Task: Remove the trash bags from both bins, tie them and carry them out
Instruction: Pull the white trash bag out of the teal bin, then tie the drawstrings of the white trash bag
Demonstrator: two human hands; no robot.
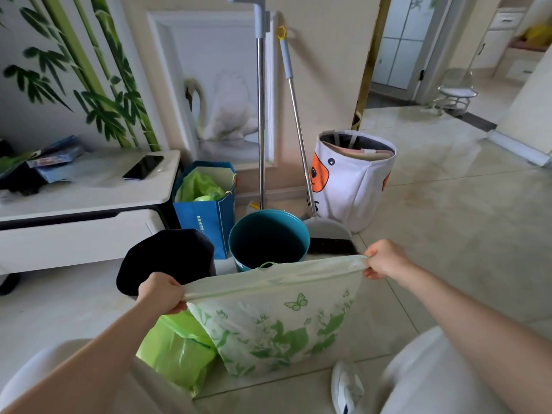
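A white trash bag (277, 321) with green plant and butterfly prints hangs stretched flat between my hands. My left hand (161, 292) grips its top left corner and my right hand (383, 258) pinches its top right corner. A small green drawstring loop sticks up at the middle of the top edge. A bright green trash bag (176, 351) lies on the floor under my left forearm. Behind the held bag stand a teal bin (268, 237) with no liner and a black bin (167, 258) to its left.
A blue paper bag (206, 216) holding green plastic stands behind the bins. A mop handle (261, 115) and a broom with dustpan (328, 234) lean on the wall. A white fabric basket (352, 177) is at right, a low white cabinet (74, 222) at left, a doorway far right.
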